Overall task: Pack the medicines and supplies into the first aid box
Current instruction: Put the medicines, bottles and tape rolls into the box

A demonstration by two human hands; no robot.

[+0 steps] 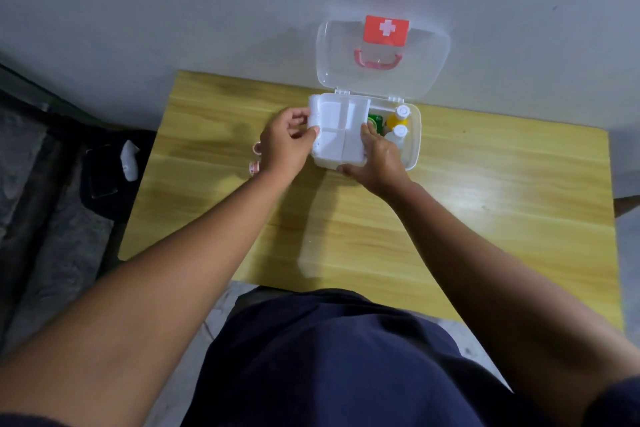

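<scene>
The clear first aid box [414, 146] stands open at the table's far edge, its lid [429, 73] with a red cross label and pink handle leaning on the wall. A white divided tray [341, 130] sits over the box's left half, a little askew. My left hand [285, 142] grips the tray's left end and my right hand [377, 158] holds its right front corner. In the uncovered right part of the box I see a green item [375, 121], a yellow bottle [398, 116] and a white bottle [398, 135].
Two small pink-and-white tape rolls [255, 158] lie on the wooden table [485, 184] just left of my left hand. On the left, off the table, is a dark surface with a white object [130, 159]. My dark blue lap is at the table's near edge.
</scene>
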